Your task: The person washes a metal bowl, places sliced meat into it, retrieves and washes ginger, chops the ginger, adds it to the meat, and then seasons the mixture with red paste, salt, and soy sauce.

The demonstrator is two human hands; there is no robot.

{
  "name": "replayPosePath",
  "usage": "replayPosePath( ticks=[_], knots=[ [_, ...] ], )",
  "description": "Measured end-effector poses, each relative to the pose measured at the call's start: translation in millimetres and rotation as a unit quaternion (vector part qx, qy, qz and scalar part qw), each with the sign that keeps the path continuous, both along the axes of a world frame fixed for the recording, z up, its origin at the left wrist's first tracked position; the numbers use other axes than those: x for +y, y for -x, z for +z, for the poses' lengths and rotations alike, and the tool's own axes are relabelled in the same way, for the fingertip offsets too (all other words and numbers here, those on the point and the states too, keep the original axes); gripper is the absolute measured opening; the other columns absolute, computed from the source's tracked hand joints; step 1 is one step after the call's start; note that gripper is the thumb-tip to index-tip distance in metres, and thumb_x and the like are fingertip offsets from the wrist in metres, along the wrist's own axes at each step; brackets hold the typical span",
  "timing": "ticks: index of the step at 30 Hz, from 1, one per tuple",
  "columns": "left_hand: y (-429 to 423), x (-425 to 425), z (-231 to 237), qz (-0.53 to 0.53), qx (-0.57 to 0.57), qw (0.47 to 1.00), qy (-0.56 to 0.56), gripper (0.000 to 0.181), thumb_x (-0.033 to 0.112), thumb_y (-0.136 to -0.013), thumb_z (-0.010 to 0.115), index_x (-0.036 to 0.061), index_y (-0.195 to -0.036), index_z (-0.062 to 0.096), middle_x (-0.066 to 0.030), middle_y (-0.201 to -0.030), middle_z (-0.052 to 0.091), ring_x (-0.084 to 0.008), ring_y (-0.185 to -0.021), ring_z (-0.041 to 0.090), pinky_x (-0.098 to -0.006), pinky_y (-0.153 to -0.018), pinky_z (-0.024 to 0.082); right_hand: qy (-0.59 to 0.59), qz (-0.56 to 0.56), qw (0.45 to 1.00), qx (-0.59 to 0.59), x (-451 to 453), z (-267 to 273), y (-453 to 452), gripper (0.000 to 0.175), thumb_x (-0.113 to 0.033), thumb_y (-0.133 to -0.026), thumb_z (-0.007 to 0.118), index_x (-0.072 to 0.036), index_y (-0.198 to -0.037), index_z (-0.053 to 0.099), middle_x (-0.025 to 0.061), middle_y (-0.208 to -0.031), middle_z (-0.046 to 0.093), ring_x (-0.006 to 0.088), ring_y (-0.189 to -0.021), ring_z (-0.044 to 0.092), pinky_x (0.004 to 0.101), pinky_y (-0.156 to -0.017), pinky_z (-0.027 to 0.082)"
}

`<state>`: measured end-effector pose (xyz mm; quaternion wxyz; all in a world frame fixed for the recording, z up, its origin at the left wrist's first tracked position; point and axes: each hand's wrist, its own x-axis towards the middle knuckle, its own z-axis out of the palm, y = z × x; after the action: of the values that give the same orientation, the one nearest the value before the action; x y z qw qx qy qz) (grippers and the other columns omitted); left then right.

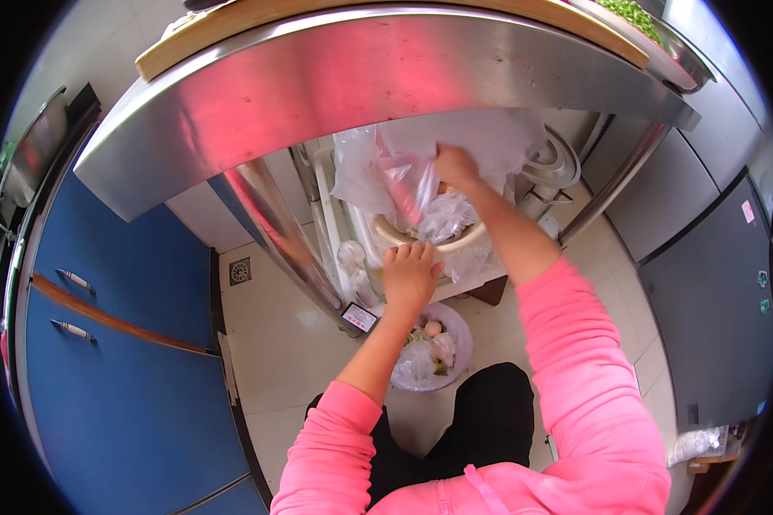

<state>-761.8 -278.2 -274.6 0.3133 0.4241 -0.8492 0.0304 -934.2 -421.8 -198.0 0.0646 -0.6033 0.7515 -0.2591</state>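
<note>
Under a steel table, my right hand is closed on the edge of a translucent plastic bag. My left hand rests with its fingers over the near rim of a cream plastic basin; whether it grips the rim cannot be told. Crumpled clear plastic bags lie in the basin, between my hands. More thin plastic sheeting hangs to the left of my right hand. Below my left hand, a round waste bin on the floor holds plastic bags and food scraps.
The table's steel legs stand on both sides. A lidded metal pot is right of the basin. Blue cabinets line the left, a grey refrigerator the right. A wooden board and a dish of green pieces are on top.
</note>
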Motion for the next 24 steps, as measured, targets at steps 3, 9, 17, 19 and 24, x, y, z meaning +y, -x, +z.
replayPosePath(
  ticks=[3, 9, 17, 19, 24],
  knots=[
    [3, 3, -1, -0.009, 0.012, 1.000, 0.007, 0.037, 0.029, -0.073, 0.070, 0.0109, -0.104, 0.062, -0.0025, -0.096, 0.062, -0.0207, -0.092, 0.057, -0.0371, -0.083, 0.040, 0.137, -0.050, 0.989, 0.005, -34, 41, 44, 0.023, -0.025, -0.090, 0.047, -0.009, -0.096, 0.061, 0.0161, -0.099, 0.065, 0.0358, -0.087, 0.064, 0.0464, -0.077, 0.050],
    [-1, 4, 0, 0.006, 0.011, 1.000, -0.001, 0.038, 0.029, -0.073, 0.071, 0.0113, -0.105, 0.062, -0.0021, -0.095, 0.061, -0.0205, -0.092, 0.056, -0.0372, -0.084, 0.040, 0.064, 0.006, 0.998, -0.005, -26, 61, 54, 0.022, -0.026, -0.086, 0.051, -0.008, -0.095, 0.061, 0.0156, -0.093, 0.067, 0.0353, -0.085, 0.064, 0.0460, -0.076, 0.051],
    [0, 2, -2, 0.002, 0.020, 1.000, 0.004, 0.037, 0.029, -0.073, 0.070, 0.0096, -0.103, 0.064, -0.0032, -0.091, 0.060, -0.0203, -0.092, 0.055, -0.0386, -0.084, 0.038, 0.109, -0.118, 0.987, 0.030, -10, 82, 71, 0.018, -0.022, -0.083, 0.057, -0.006, -0.089, 0.062, 0.0121, -0.088, 0.068, 0.0280, -0.073, 0.068, 0.0451, -0.067, 0.054],
    [2, 3, 0, 0.005, 0.012, 1.000, -0.013, 0.035, 0.029, -0.073, 0.070, 0.0098, -0.102, 0.064, -0.0029, -0.091, 0.060, -0.0203, -0.092, 0.054, -0.0384, -0.084, 0.038, 0.053, -0.086, 0.976, -0.191, -11, 87, 75, 0.018, -0.022, -0.083, 0.058, -0.005, -0.090, 0.063, 0.0109, -0.084, 0.068, 0.0256, -0.067, 0.068, 0.0429, -0.064, 0.055],
    [3, 3, 1, 0.002, 0.013, 1.000, -0.010, 0.033, 0.028, -0.074, 0.070, 0.0103, -0.101, 0.064, -0.0027, -0.090, 0.060, -0.0202, -0.092, 0.054, -0.0379, -0.085, 0.038, -0.023, 0.197, 0.979, -0.053, 3, 46, 64, 0.027, -0.023, -0.083, 0.059, -0.006, -0.103, 0.065, 0.0069, -0.080, 0.068, 0.0246, -0.068, 0.067, 0.0403, -0.063, 0.052]
  ],
)
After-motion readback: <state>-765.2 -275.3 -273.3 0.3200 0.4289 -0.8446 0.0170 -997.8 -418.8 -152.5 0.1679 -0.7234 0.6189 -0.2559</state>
